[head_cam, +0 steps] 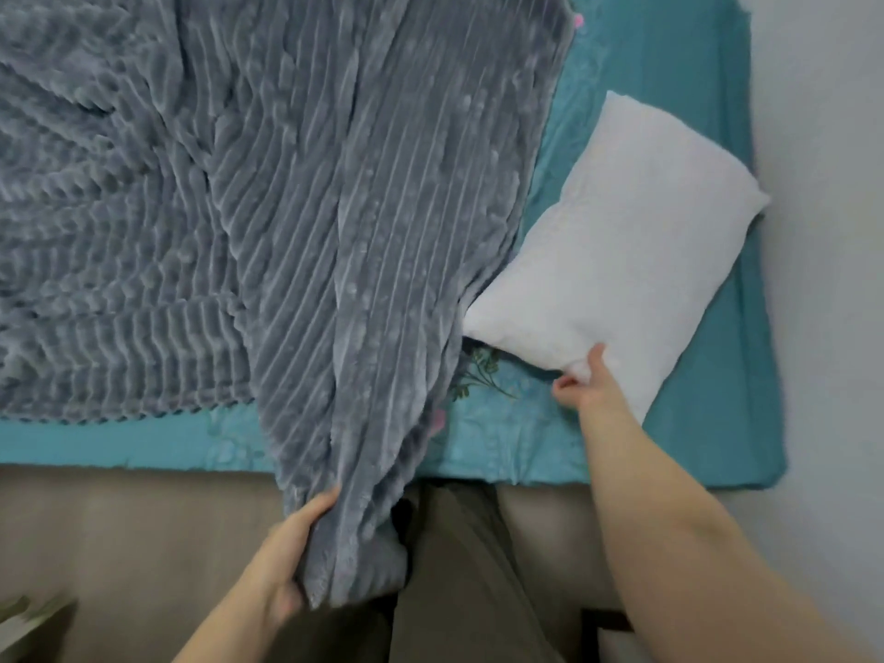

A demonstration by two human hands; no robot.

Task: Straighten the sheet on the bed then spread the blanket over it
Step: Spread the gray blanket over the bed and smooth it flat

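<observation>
One blanket (287, 184) corner left grip (287, 562), pillow (617, 241) right grip (581, 382).

Slate grey with a bluish sheen all over the blanket (287, 208), ribbed in fine raised stripes, paler on the crests, darker in the grooves; straight and parallel through the middle fold, bent into zigzag rows toward the left; teal on the sheet (669, 50), plain along the right side, printed with a faint paler-blue floral pattern nearer the blanket; dark green leafy sprig (478, 375) printed by the pillow's corner; small pink spots (578, 20) at the blanket's edge; plain white on the pillow (622, 260); olive-brown on the trousers (459, 590); dull beige on the floor (119, 519); pale grey on the wall (823, 136).
</observation>
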